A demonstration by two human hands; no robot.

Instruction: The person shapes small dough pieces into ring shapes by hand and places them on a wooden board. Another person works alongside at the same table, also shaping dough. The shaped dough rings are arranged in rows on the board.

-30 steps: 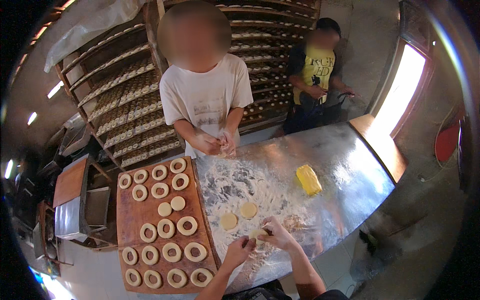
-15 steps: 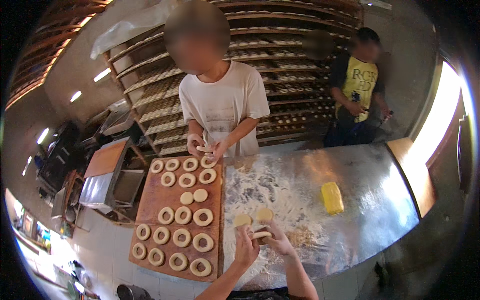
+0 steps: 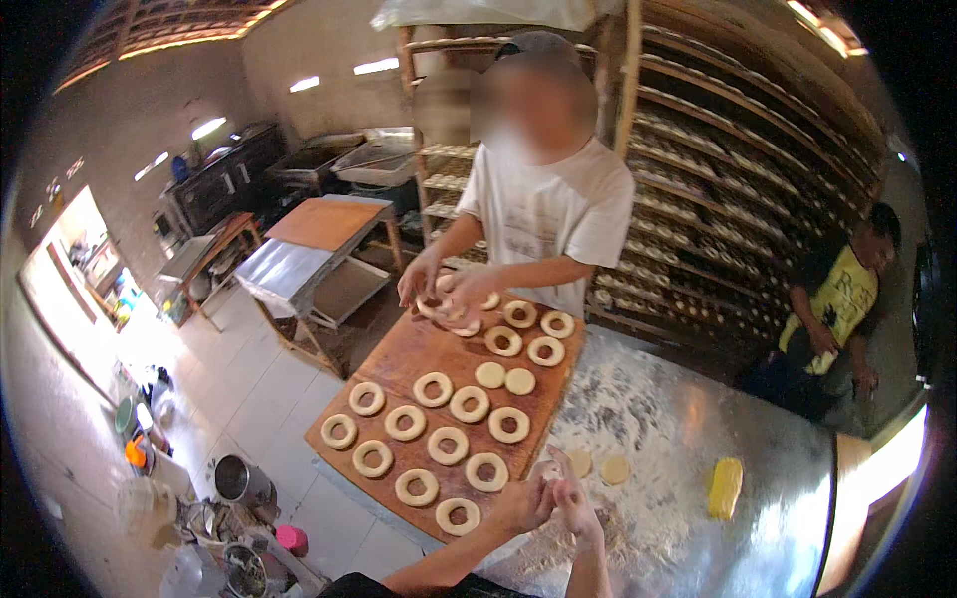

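Note:
My left hand (image 3: 531,504) and my right hand (image 3: 576,504) meet above the board's right edge, fingers closed together. A pale piece of dough (image 3: 551,470) shows between the fingertips; most of it is hidden. Just beyond my hands, two flat dough discs (image 3: 615,469) lie on the floured metal tabletop (image 3: 658,419). To the left is a wooden board (image 3: 384,349) bearing several dough rings (image 3: 448,446) in rows. Two small dough rounds (image 3: 504,378) touch each other among them.
Across the board, a person in a white shirt (image 3: 543,214) handles dough rings at its far left corner. A yellow block (image 3: 726,488) sits on the metal table. Racks of trays (image 3: 718,189) stand behind. Another person in a yellow shirt (image 3: 842,294) stands at far right.
My view has swung left. The dough ring seen between my hands is now mostly covered by my fingers. The co-worker's hands have gone from the board's far right to its far left.

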